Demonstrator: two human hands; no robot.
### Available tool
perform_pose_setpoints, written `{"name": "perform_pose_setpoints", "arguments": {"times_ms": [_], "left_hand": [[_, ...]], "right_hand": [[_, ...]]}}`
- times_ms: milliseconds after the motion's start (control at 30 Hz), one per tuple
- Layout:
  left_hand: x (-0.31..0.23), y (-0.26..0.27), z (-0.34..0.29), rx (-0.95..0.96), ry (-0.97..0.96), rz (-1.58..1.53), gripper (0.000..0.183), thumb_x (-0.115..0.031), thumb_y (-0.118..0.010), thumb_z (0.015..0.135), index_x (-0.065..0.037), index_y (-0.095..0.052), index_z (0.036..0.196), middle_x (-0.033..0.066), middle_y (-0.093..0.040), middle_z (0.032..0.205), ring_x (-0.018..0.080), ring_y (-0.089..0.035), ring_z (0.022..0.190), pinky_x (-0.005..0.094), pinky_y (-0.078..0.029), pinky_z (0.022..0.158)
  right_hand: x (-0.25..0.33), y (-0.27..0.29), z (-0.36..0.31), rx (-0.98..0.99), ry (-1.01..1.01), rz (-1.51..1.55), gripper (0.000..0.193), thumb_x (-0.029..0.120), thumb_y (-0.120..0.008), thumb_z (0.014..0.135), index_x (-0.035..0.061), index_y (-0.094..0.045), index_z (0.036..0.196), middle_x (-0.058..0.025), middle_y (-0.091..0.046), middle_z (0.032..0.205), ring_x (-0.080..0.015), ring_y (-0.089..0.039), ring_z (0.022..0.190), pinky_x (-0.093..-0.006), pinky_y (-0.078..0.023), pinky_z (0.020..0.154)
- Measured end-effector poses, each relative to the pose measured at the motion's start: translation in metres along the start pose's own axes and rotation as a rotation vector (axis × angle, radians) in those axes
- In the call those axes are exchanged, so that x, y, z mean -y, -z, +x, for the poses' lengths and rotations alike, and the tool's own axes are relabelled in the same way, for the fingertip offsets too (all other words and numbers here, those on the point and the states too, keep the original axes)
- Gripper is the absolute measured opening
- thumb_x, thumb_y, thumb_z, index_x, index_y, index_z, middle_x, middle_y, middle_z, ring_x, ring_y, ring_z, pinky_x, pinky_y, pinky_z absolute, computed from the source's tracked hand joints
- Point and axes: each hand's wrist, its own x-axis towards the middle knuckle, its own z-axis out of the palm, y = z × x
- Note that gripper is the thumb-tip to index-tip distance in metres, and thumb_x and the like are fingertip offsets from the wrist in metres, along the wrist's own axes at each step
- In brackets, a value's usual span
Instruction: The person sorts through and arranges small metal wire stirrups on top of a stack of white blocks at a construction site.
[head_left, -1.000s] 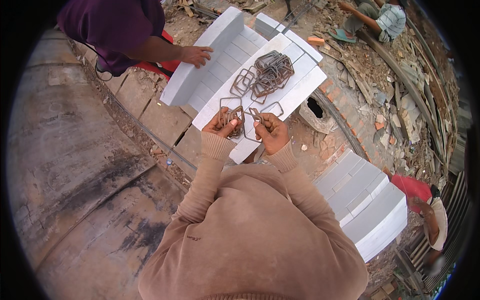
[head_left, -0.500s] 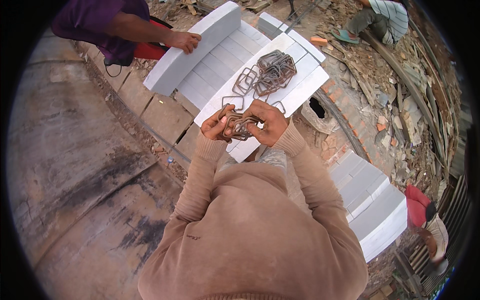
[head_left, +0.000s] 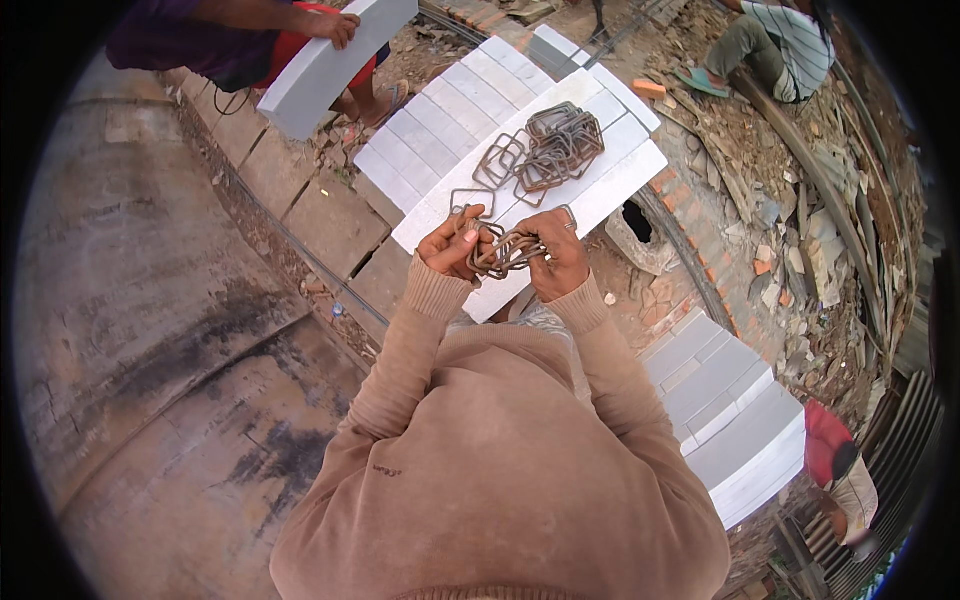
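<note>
Between my two hands is a bunch of bent steel rebar stirrups (head_left: 497, 254), brownish and roughly square. My left hand (head_left: 452, 245) grips the bunch at its left side, with thumb and fingers closed on it. At the other side my right hand (head_left: 560, 255) has its fingers wrapped round the stirrups. Just beyond, a heap of similar stirrups (head_left: 560, 145) lies on white lightweight blocks (head_left: 620, 160). One loose stirrup (head_left: 473, 200) rests on the blocks right by my left fingertips.
A co-worker's hand (head_left: 335, 28) holds a pale block (head_left: 310, 85) at the upper left. Another stack of blocks (head_left: 720, 390) stands at my right. Rubble (head_left: 820, 240) covers the ground on the right, where two more people crouch or bend. A concrete slab (head_left: 170, 300) spreads at left.
The co-worker has lifted the pale block off the stack and drawn it to the upper left. My right hand has shifted slightly right and turned, and the stirrups between my hands are more spread.
</note>
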Motion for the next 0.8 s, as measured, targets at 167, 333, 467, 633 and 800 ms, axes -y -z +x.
{"name": "perform_pose_setpoints", "arguments": {"times_ms": [167, 333, 467, 633, 800], "left_hand": [[-0.004, 0.011, 0.006, -0.02, -0.085, -0.068, 0.041, -0.004, -0.055, 0.088, 0.003, -0.045, 0.128, 0.0145, -0.065, 0.094, 0.0218, -0.066, 0.08, 0.034, -0.055, 0.074], [-0.014, 0.014, 0.004, 0.017, 0.006, -0.084, 0.047, 0.0, -0.055, 0.086, 0.002, -0.043, 0.131, 0.0191, -0.063, 0.105, 0.0291, -0.064, 0.095, 0.0387, -0.052, 0.083], [-0.011, 0.009, 0.002, 0.022, -0.037, 0.026, 0.05, 0.005, -0.056, 0.083, 0.003, -0.043, 0.131, 0.0224, -0.061, 0.11, 0.0308, -0.063, 0.1, 0.0398, -0.051, 0.088], [-0.008, 0.013, 0.001, -0.053, -0.016, 0.334, 0.05, 0.005, -0.059, 0.082, 0.004, -0.043, 0.129, 0.0194, -0.065, 0.103, 0.0245, -0.065, 0.094, 0.034, -0.051, 0.087], [-0.011, 0.016, -0.003, -0.047, -0.056, 0.462, 0.055, 0.005, -0.058, 0.082, 0.002, -0.039, 0.134, 0.0172, -0.066, 0.102, 0.0201, -0.065, 0.09, 0.0292, -0.052, 0.082]], "right_hand": [[-0.009, -0.001, -0.017, -0.161, -0.436, 0.292, 0.013, -0.006, -0.051, 0.083, 0.0008, -0.053, 0.094, -0.0048, -0.053, 0.074, -0.0124, -0.055, 0.064, -0.0257, -0.047, 0.057], [-0.033, 0.019, -0.026, -0.246, -0.738, 0.658, 0.008, -0.004, -0.054, 0.084, -0.0004, -0.053, 0.091, -0.0036, -0.058, 0.074, -0.0066, -0.054, 0.055, -0.0202, -0.044, 0.046], [-0.042, 0.011, -0.026, -0.235, -0.819, 0.627, 0.016, -0.004, -0.061, 0.08, -0.0042, -0.054, 0.094, -0.0054, -0.061, 0.073, -0.008, -0.056, 0.054, -0.0207, -0.045, 0.047], [-0.036, -0.006, -0.027, 0.011, -0.838, 0.591, 0.024, -0.002, -0.065, 0.078, -0.0072, -0.054, 0.098, -0.0047, -0.062, 0.07, -0.008, -0.058, 0.058, -0.0208, -0.045, 0.049], [0.001, -0.001, -0.019, 0.45, -0.42, -0.044, 0.02, 0.004, -0.059, 0.075, 0.0019, -0.063, 0.095, -0.0142, -0.062, 0.076, -0.0305, -0.059, 0.07, -0.0371, -0.047, 0.065]]}}
